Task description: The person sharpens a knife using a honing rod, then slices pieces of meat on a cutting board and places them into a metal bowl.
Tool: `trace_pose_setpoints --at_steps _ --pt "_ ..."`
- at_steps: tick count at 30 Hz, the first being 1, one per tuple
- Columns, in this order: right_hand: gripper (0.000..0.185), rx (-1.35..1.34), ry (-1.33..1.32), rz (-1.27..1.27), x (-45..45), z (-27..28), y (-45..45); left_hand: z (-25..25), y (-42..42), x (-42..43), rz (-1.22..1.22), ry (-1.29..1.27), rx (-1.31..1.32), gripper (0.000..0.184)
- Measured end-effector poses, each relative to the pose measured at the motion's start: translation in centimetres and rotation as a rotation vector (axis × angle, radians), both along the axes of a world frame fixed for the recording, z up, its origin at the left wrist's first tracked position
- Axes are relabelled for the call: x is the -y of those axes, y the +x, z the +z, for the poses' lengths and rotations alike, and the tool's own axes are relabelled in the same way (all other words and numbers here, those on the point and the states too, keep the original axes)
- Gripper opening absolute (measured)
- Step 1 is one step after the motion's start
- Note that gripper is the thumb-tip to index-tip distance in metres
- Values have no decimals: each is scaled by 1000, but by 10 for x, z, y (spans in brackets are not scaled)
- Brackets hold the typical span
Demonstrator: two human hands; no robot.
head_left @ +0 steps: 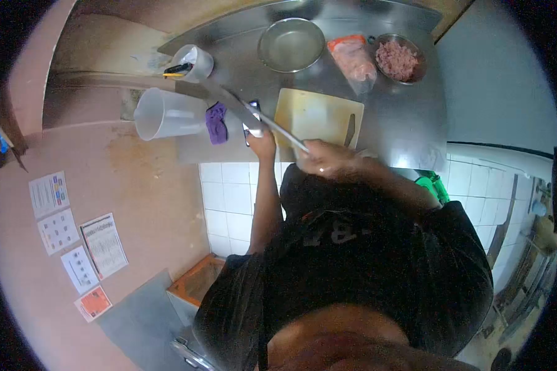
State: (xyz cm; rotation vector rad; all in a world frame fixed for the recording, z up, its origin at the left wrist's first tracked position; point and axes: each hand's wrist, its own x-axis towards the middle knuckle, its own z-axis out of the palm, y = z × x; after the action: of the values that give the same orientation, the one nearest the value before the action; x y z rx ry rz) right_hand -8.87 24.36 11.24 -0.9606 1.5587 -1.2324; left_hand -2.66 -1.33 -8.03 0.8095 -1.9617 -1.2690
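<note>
My right hand (pixel 325 159) is closed around the end of a long thin metal tool (pixel 281 131), which slants up to the left and is blurred by motion. To its left, my left hand (pixel 263 145) grips a small flat white-and-dark object (pixel 252 123), partly behind the metal tool. A yellowish cutting board (pixel 312 111) lies just beyond my right hand, with a knife (pixel 350 130) on its right side. Beside my left hand a purple cloth (pixel 216 123) rests on the steel counter (pixel 396 133).
At the left stand a big translucent jug (pixel 161 114) and a white tub (pixel 199 65) with utensils. Along the back are a round metal pan (pixel 291 46), a bag of pink meat (pixel 354 60) and a bowl of minced meat (pixel 419 62). Papers (pixel 105 245) hang on the left wall.
</note>
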Motion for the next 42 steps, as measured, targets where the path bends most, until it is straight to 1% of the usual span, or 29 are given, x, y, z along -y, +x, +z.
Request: trace_pose_setpoints --at_steps 2,4,5,6,8,9,10,11,12,13,15,16,19,21,23,25,27,28,29,30,31,33,35,36,37,38,39,41,42 --pt "20 -19 33 -148 -9 8 -5 16 0 3 -7 -2 32 12" --pt "19 -4 89 -179 -6 18 -13 77 -4 -26 -45 2 16 16" --pt "19 26 147 -193 -5 19 -9 106 -14 -52 63 -132 65 17" --pt "17 -73 64 -101 2 -6 0 63 -14 -46 131 -310 30 18" --pt "16 -10 55 -79 2 22 3 37 -18 -38 208 -433 167 19" --pt "16 67 47 -74 2 32 4 63 -18 -36 113 -64 189 18" --pt "17 33 -171 -129 0 24 2 60 -11 -29 117 -121 153 16" --pt "17 26 -177 -142 0 18 -3 56 -5 -24 117 -181 116 15" --pt "18 -30 -30 -189 1 20 -10 103 -7 -47 89 14 64 14" --pt "19 -75 123 -228 0 20 -13 94 -12 -46 79 15 64 14" --pt "11 -41 128 -171 4 7 -5 77 -10 -42 82 -506 149 16" --pt "13 45 94 -129 8 7 0 73 -12 -41 4 -311 58 22" --pt "19 -186 4 -120 4 -3 -11 65 -2 -28 132 -285 312 27" --pt "18 -8 10 -218 -11 22 -20 74 -5 -35 125 -358 222 25" --pt "16 -54 69 -263 -5 23 -7 105 -9 -58 150 -316 188 22" --pt "15 -12 72 -30 7 8 6 61 -7 -42 104 -463 344 18" --pt "14 -215 137 -34 8 5 1 54 -14 -39 133 -239 73 21" --pt "13 -127 42 -87 -2 23 -11 64 -14 -38 148 -515 55 22" --pt "12 -25 -49 -135 -9 32 -16 71 -15 -40 144 -515 59 22" --pt "12 -83 137 -154 -6 29 -21 79 -11 -43 127 -483 160 22" --pt "16 -47 29 -158 0 28 -20 82 -11 -46 114 -447 252 22" --pt "21 11 221 -90 10 51 5 63 -9 -44 16 -309 340 35" --pt "24 -52 -29 53 7 53 19 85 -18 -65 145 -554 392 34" --pt "21 -156 -30 44 7 47 23 66 -19 -55 140 -554 386 34" --pt "21 -153 -29 44 5 41 23 31 -11 -35 176 -439 322 31" --pt "20 118 -51 4 2 34 15 11 -9 -22 211 -326 252 29" --pt "18 34 3 -26 -1 32 3 37 -11 -28 210 -330 253 29" --pt "14 -19 70 -223 -10 37 -15 125 -14 -55 268 362 45 26" --pt "14 -65 49 -276 -7 17 -15 133 -15 -57 157 274 -87 27"
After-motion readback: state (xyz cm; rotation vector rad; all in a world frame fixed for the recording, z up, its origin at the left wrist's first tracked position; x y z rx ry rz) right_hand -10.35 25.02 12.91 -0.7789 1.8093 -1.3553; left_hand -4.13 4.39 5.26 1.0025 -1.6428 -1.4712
